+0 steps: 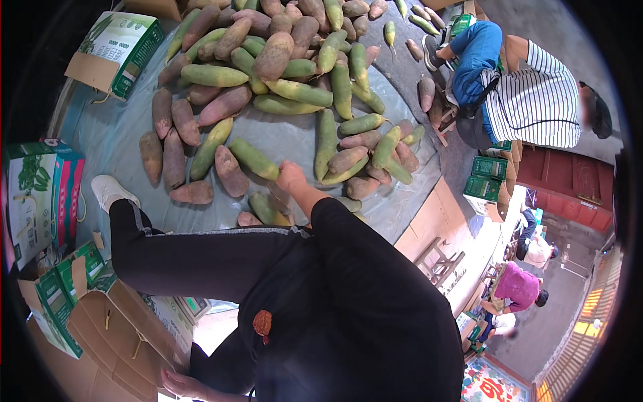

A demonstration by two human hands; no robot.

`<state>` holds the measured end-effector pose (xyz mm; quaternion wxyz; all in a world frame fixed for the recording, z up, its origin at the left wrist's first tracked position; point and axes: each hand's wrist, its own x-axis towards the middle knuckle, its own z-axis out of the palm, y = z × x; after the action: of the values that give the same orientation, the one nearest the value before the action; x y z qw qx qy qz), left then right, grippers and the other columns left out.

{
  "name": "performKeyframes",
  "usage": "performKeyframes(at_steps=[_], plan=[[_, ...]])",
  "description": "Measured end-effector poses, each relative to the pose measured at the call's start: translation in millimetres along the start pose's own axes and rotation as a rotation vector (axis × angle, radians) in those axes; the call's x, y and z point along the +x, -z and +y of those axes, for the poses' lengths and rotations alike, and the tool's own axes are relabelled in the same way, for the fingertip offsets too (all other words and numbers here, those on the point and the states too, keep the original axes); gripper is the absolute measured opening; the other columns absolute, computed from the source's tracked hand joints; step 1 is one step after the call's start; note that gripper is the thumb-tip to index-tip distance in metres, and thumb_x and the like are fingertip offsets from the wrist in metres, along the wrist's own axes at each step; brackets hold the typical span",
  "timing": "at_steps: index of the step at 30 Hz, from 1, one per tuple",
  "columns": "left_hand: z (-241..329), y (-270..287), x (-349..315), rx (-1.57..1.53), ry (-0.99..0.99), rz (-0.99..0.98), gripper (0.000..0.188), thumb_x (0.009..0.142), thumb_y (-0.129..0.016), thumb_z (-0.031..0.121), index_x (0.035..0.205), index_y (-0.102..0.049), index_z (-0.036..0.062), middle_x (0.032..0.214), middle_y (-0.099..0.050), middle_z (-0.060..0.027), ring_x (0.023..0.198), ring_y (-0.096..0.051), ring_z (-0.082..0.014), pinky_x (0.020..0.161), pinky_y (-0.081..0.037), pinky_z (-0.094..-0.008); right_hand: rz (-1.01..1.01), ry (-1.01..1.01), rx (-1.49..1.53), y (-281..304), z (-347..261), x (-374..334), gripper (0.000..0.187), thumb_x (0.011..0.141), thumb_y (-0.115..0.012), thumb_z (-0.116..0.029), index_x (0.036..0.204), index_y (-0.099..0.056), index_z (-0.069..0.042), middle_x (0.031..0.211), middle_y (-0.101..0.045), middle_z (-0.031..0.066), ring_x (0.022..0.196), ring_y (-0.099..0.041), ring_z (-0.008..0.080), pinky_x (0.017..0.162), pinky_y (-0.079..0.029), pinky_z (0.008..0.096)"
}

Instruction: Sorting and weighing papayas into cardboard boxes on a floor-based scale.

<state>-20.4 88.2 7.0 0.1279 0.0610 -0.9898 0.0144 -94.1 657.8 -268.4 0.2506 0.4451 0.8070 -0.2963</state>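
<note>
My right hand (291, 176) is closed on the thin tail end of a green radish (253, 159), which points away to the left over the plastic sheet (281, 130). Close by on the sheet lie a reddish-purple radish (232, 172) and another green radish (268, 209). Low in the view, my left hand (182, 384) is beside the edge of an open cardboard box (110, 335). Its fingers look stretched out with nothing visible in them, though they show only in part.
A large heap of green and reddish-purple radishes (274, 57) spreads ahead. Printed cartons (120, 53) stand at left, with a pink-and-green one (43, 194) below. At right, a person in a striped shirt (532, 100) sits near stacked green boxes (485, 177); a wooden stool (439, 261) is nearer.
</note>
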Motion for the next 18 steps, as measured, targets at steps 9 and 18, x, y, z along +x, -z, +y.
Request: performKeyframes(at_steps=[9, 18], plan=[[2.5, 0.1, 0.6, 0.033, 0.002, 0.002, 0.023, 0.093, -0.052, 0.016, 0.106, -0.062, 0.0003, 0.099, -0.064, -0.0140, 0.088, -0.062, -0.0289, 0.077, -0.051, -0.0356, 0.039, -0.003, 0.017, -2.2, -1.6, -1.1, 0.031, 0.078, -0.061, -0.019, 0.106, -0.058, -0.007, 0.110, -0.057, 0.0202, 0.106, -0.054, 0.0358, 0.089, -0.045, 0.0410], [3.2, -2.0, 2.2, 0.013, 0.008, 0.000, 0.023, 0.094, -0.051, 0.016, 0.106, -0.063, 0.0003, 0.100, -0.064, -0.0146, 0.088, -0.062, -0.0296, 0.077, -0.051, -0.0355, 0.047, 0.030, -0.022, -9.0, -0.9, -3.9, 0.029, 0.076, -0.062, -0.018, 0.103, -0.059, -0.007, 0.108, -0.058, 0.0212, 0.102, -0.055, 0.0369, 0.087, -0.046, 0.0411]])
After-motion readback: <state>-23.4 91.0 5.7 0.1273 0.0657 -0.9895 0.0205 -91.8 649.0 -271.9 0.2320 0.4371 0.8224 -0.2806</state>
